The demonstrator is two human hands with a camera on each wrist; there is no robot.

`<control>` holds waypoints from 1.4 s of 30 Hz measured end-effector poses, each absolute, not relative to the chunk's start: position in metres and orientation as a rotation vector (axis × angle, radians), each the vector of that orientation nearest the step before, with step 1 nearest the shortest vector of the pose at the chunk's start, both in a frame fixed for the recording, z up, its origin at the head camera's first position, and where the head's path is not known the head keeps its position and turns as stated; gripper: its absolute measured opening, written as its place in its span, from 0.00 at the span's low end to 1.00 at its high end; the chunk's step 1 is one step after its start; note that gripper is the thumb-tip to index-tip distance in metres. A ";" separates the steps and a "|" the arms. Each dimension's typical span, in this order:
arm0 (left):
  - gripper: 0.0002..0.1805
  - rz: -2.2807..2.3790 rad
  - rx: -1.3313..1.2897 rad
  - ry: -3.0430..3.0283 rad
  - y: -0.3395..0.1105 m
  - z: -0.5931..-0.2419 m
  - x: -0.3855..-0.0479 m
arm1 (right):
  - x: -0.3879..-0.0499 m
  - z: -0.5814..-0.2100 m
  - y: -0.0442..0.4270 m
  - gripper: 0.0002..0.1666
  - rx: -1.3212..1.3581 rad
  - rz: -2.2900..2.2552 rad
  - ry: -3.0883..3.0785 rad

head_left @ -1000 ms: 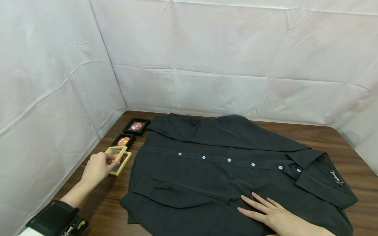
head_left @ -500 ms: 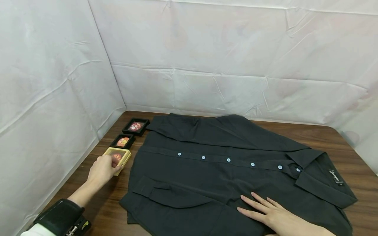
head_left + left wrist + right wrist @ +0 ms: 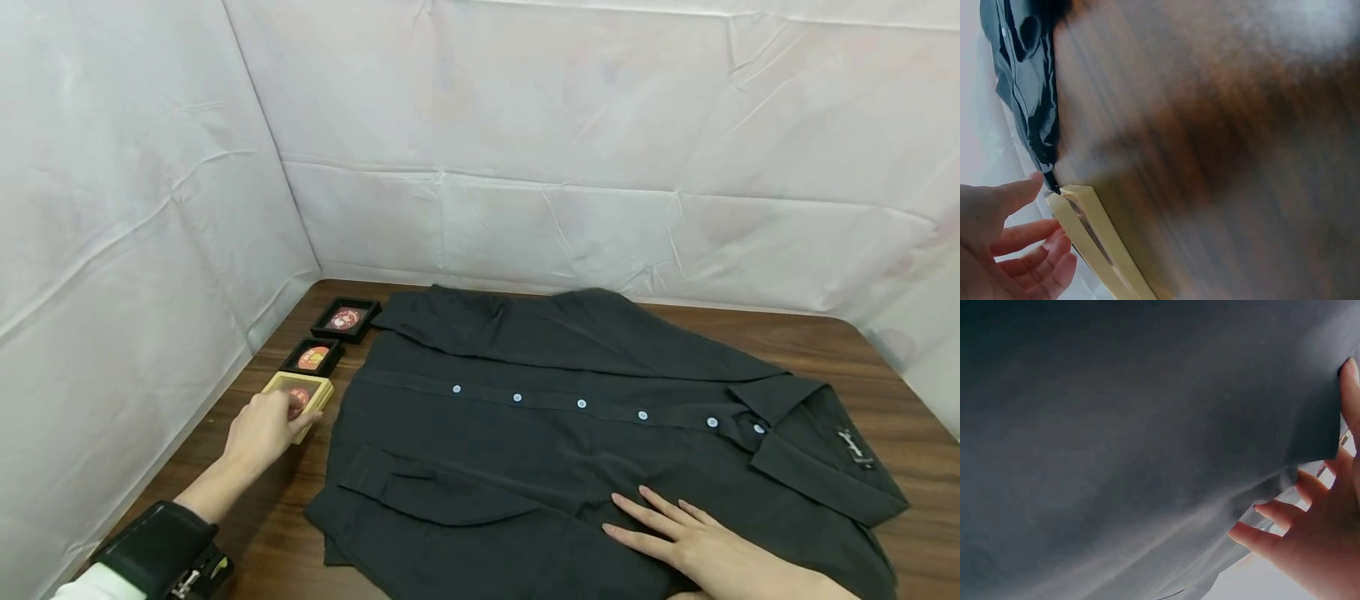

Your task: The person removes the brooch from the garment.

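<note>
A black button-up shirt (image 3: 480,442) lies spread on the wooden table, collar to the right. My right hand (image 3: 697,542) rests on its lower front with fingers spread. At the table's left side, my left hand (image 3: 262,429) is over a pale yellow square display frame (image 3: 324,398) with a round red piece inside. Its fingers touch the top face, and the thumb extends past the right edge. In the left wrist view, two yellow layers of the frame (image 3: 1104,231) lie one on the other with a narrow gap. The thumb looks apart from the frame.
Two black square frames, one with a round orange piece (image 3: 313,358) and one with a round red piece (image 3: 346,318), stand in line behind the yellow one. White cloth walls (image 3: 525,167) border the table at the back and left.
The yellow frame's upper part, tilted up in my left fingers a second ago, has come down onto the lower part. The left thumb has since moved outward. My right hand has stayed put.
</note>
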State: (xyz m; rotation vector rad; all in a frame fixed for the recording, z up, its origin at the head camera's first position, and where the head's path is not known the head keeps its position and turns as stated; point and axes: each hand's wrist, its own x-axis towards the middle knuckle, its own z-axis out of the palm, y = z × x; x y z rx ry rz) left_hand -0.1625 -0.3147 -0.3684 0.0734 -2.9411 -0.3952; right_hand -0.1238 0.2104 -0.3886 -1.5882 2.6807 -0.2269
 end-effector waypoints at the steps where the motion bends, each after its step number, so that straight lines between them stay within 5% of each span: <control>1: 0.22 -0.389 0.078 -2.932 -0.315 -0.368 -0.163 | -0.124 -0.388 0.211 0.42 -1.597 -0.216 2.676; 7: 0.15 -0.316 0.093 -2.891 -0.309 -0.365 -0.173 | -0.130 -0.375 0.211 0.43 -1.649 -0.187 2.578; 16: 0.36 -0.256 0.081 -3.001 -0.295 -0.361 -0.204 | -0.149 -0.349 0.208 0.44 -1.528 -0.312 2.593; 23: 0.48 -0.450 0.425 -3.211 -0.277 -0.361 -0.238 | -0.163 -0.348 0.218 0.50 -1.477 -0.336 2.616; 34: 0.46 -0.550 0.623 -3.331 -0.257 -0.365 -0.289 | -0.180 -0.356 0.239 0.68 -1.106 -0.374 2.482; 42: 0.46 -0.570 0.602 -3.359 -0.247 -0.366 -0.300 | -0.166 -0.360 0.227 0.70 -0.956 -0.368 2.424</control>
